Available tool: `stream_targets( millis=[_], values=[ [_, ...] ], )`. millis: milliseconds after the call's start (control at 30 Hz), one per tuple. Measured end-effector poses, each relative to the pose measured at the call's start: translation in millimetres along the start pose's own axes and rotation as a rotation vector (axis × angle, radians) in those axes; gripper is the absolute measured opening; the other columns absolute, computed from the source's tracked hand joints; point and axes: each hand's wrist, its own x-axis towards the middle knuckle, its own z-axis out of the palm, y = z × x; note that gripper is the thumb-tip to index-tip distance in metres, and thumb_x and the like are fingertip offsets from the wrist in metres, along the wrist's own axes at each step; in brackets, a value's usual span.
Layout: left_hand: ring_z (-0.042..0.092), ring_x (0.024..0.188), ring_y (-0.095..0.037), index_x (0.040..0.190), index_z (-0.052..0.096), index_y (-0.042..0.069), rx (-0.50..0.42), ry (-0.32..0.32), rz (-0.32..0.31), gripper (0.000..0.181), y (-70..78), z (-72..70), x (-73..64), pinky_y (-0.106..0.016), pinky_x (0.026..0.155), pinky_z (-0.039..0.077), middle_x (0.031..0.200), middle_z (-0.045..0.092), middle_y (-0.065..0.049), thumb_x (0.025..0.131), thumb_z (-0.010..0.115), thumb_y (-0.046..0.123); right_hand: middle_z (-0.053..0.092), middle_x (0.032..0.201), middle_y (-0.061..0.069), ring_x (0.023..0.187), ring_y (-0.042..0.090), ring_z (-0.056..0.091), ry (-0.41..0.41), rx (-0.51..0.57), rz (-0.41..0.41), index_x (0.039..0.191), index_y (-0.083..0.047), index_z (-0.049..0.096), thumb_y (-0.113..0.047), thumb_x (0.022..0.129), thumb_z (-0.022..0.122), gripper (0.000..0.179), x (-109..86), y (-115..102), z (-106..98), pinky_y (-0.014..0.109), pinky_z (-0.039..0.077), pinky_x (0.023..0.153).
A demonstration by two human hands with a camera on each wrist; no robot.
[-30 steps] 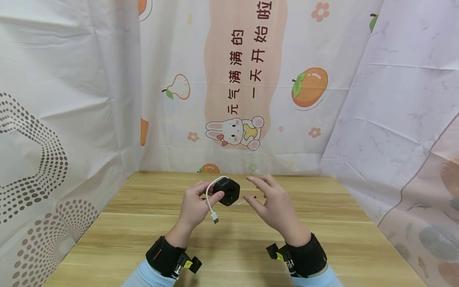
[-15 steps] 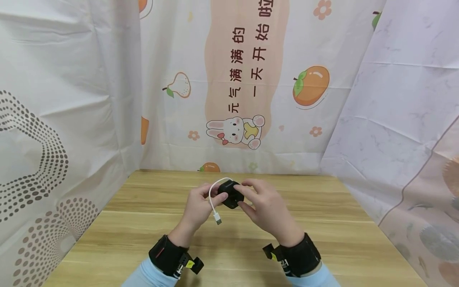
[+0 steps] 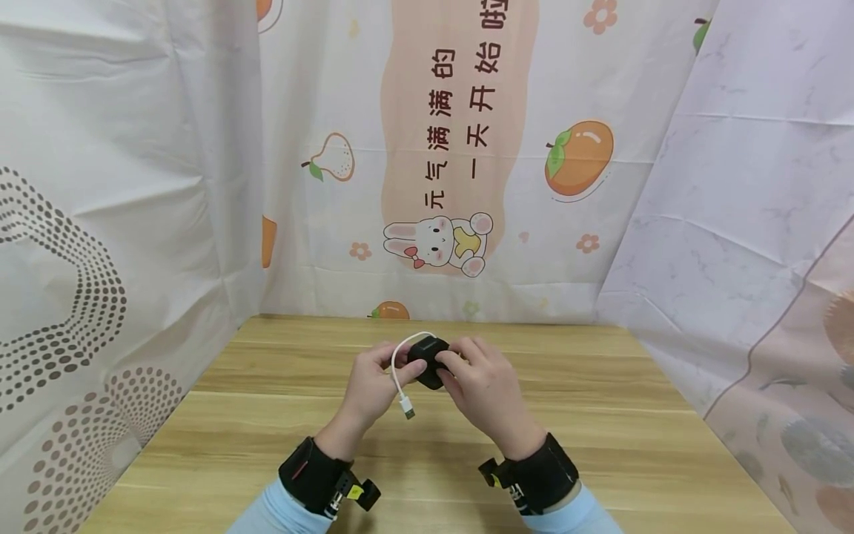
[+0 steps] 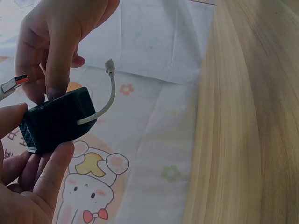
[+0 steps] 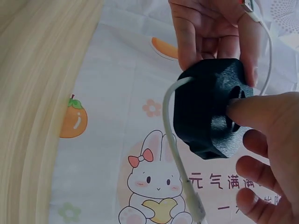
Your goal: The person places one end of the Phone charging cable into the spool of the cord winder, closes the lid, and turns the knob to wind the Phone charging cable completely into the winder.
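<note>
Up off the table, in the head view, my left hand (image 3: pixel 370 382) holds a black hexagonal block (image 3: pixel 429 361) by its left side, thumb on the near face. A thin white USB cable (image 4: pixel 113 88) comes out of the block; its metal-tipped USB plug (image 3: pixel 407 407) dangles beside the left thumb. My right hand (image 3: pixel 489 386) is at the block's right face with curled fingers. Seen from the right wrist, one of its digits presses into a round dark recess (image 5: pixel 235 125) in that face. The fingertip itself is partly hidden there. A second, small connector (image 4: pixel 110 66) hangs on the cable's other end.
Both hands are above a wooden table (image 3: pixel 427 460). A printed cloth (image 3: pixel 320 245) with fruit and a rabbit hangs behind its far edge. More cloths hang at the left (image 3: pixel 200 148) and right (image 3: pixel 720 185). Each wrist wears a black strap (image 3: pixel 543 475) with a small camera.
My right hand has moved left from beside the block onto its right face, and its fingers have curled in. The left hand keeps its hold and has shifted slightly right.
</note>
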Motion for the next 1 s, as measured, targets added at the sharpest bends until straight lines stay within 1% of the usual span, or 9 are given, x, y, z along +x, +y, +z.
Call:
stream_targets(
  millis=[133,300,433,567,700,800,933,1000],
  values=[
    [0.059,0.085,-0.021,0.097,0.073,0.018,0.033,0.002,0.018,0.028,1.3,0.5,-0.5,-0.033,0.069,0.052,0.089,0.062,-0.003,0.077,0.078,0.036,0.057,0.086,0.0,0.079,0.019,0.053,0.017,-0.016,0.015,0.089,-0.012,0.07,-0.023,0.082,0.074,0.013,-1.5,-0.1,2.3,0.033,0.049,0.066],
    [0.059,0.086,-0.018,0.097,0.073,0.023,0.077,0.013,0.038,0.025,1.6,0.9,-0.5,-0.035,0.07,0.05,0.088,0.062,0.0,0.078,0.077,0.038,0.057,0.078,0.0,0.072,0.017,0.053,0.044,-0.035,0.056,0.085,-0.011,0.072,-0.028,0.082,0.074,0.017,-3.6,-0.9,5.2,0.03,0.05,0.057],
    [0.059,0.085,-0.017,0.097,0.073,0.024,0.094,0.022,0.057,0.024,2.1,1.1,-0.7,-0.036,0.069,0.049,0.086,0.061,0.0,0.078,0.077,0.039,0.057,0.074,-0.002,0.066,0.015,0.054,0.063,-0.033,0.089,0.085,-0.01,0.073,-0.029,0.082,0.074,0.019,-4.8,-3.1,6.3,0.028,0.049,0.051],
    [0.058,0.083,-0.018,0.1,0.073,0.023,0.08,0.018,0.083,0.025,2.5,1.3,-1.1,-0.033,0.064,0.053,0.085,0.059,-0.001,0.079,0.076,0.036,0.056,0.069,-0.004,0.057,0.01,0.052,0.077,-0.007,0.132,0.083,-0.011,0.072,-0.03,0.082,0.074,0.019,-5.7,-5.9,7.3,0.024,0.045,0.045],
    [0.056,0.081,-0.02,0.104,0.072,0.02,0.073,0.015,0.123,0.027,2.9,2.8,-1.3,-0.031,0.058,0.055,0.085,0.058,-0.002,0.08,0.077,0.032,0.052,0.063,-0.008,0.05,0.005,0.044,0.077,0.029,0.19,0.078,-0.013,0.069,-0.031,0.084,0.071,0.019,-6.7,-8.0,8.9,0.019,0.036,0.041],
    [0.057,0.081,-0.021,0.104,0.072,0.012,0.094,0.028,0.159,0.027,15.7,5.3,-4.9,-0.03,0.058,0.055,0.088,0.06,-0.004,0.08,0.077,0.022,0.048,0.059,-0.01,0.047,0.003,0.04,0.074,0.051,0.239,0.073,-0.015,0.067,-0.031,0.085,0.07,0.021,-7.4,-9.0,11.3,0.017,0.03,0.039],
    [0.059,0.082,-0.024,0.104,0.071,0.003,0.138,0.049,0.201,0.027,35.4,8.3,-10.4,-0.028,0.058,0.055,0.091,0.062,-0.008,0.079,0.077,0.009,0.043,0.057,-0.013,0.046,0.001,0.036,0.065,0.098,0.312,0.067,-0.019,0.062,-0.03,0.086,0.068,0.023,-7.6,-10.3,13.6,0.018,0.027,0.038],
    [0.06,0.082,-0.023,0.103,0.071,0.002,0.157,0.054,0.219,0.027,37.7,8.9,-11.1,-0.027,0.059,0.055,0.091,0.062,-0.007,0.078,0.078,0.008,0.042,0.056,-0.014,0.045,0.0,0.035,0.062,0.138,0.345,0.064,-0.02,0.059,-0.028,0.087,0.067,0.025,-7.4,-10.7,14.0,0.018,0.027,0.038]
  ],
)
